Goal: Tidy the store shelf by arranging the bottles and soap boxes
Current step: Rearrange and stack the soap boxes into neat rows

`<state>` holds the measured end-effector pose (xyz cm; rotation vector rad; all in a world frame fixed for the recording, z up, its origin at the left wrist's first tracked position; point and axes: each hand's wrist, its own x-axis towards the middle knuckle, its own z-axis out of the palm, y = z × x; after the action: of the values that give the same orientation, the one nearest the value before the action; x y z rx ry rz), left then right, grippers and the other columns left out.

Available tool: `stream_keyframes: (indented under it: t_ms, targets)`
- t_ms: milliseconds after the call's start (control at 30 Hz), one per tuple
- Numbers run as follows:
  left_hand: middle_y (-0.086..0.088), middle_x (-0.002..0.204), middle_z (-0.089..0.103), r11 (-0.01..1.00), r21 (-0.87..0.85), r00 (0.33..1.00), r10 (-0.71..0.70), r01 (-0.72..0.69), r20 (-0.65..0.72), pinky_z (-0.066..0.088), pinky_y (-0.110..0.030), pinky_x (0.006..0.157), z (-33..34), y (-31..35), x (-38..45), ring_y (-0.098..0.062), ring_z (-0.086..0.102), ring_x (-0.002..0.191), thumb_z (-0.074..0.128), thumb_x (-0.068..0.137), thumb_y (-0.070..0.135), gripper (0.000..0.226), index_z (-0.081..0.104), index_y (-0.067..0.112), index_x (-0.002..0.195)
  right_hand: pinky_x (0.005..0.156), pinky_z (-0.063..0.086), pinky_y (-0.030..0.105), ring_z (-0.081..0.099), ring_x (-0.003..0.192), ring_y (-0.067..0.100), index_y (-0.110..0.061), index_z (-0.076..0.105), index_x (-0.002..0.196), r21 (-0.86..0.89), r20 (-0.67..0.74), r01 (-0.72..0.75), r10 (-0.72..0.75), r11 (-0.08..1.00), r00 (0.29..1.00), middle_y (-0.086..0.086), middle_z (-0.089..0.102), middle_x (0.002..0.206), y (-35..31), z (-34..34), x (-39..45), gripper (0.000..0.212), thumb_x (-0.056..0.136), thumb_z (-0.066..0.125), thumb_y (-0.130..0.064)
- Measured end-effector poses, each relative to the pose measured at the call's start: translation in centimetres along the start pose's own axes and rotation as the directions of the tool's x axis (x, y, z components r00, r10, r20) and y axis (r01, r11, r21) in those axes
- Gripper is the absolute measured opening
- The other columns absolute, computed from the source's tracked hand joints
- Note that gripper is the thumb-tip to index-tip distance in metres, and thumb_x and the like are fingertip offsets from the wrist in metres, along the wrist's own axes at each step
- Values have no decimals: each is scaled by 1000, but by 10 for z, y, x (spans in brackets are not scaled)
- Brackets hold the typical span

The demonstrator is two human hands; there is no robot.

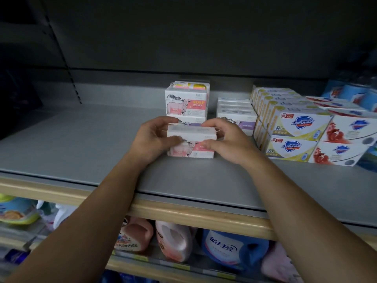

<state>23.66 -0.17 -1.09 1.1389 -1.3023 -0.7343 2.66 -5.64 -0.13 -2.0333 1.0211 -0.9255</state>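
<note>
The grey shelf (81, 144) carries goat-milk soap boxes (186, 105) at twelve o'clock and Safeguard boxes (295, 127) at two o'clock.

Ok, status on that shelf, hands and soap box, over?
Left hand and right hand both grip the pink goat-milk soap box, which rests on the shelf. Goat-milk stack right behind it. Front clear.

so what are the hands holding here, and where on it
Both hands grip one goat milk soap box standing on the shelf: the left hand by its left end, the right hand by its right end, fingers over the top, thumbs on the front.
</note>
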Motion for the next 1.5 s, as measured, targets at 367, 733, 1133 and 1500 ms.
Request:
stream_keyframes:
  t_ms: [367, 733, 1133, 1500]
  targets:
    - [1, 103, 70, 660, 650, 893, 445, -376, 64, 44, -25, 86, 24, 5, -8, -17, 55, 99, 80, 67, 23, 40, 74, 16, 106, 83, 36, 25, 57, 102, 22, -17, 68, 107, -493, -407, 171, -400, 853, 821, 1, 65, 106, -33, -34, -20, 27, 85, 61, -30]
    - [-4, 117, 70, 404, 803, 877, 388, -438, 283, 48, -35, 92, 73, 9, 6, -32, 58, 107, 77, 80, 18, 41, 69, 15, 121, 112, 27, 43, 49, 122, 33, -18, 55, 137, -824, -360, -222, -179, 522, 916, 9, 57, 135, 14, -121, -44, 50, 100, 33, -44]
    - [-6, 140, 55, 424, 790, 890, 321, -442, 325, 24, -32, 117, 160, -12, 72, -27, 37, 139, 63, 92, 20, 45, 56, 13, 135, 110, 25, 40, 46, 122, 28, -21, 51, 139, -839, -372, -216, -239, 499, 897, 4, 56, 135, 27, -118, -44, 49, 101, 33, -46]
    - [-8, 137, 58, 436, 768, 873, 359, -470, 330, 32, -36, 113, 165, -18, 80, -26, 49, 131, 67, 88, 21, 45, 60, 13, 132, 108, 25, 40, 46, 122, 27, -21, 51, 139, -829, -378, -215, -232, 517, 896, 3, 55, 133, 25, -118, -43, 48, 101, 33, -46]
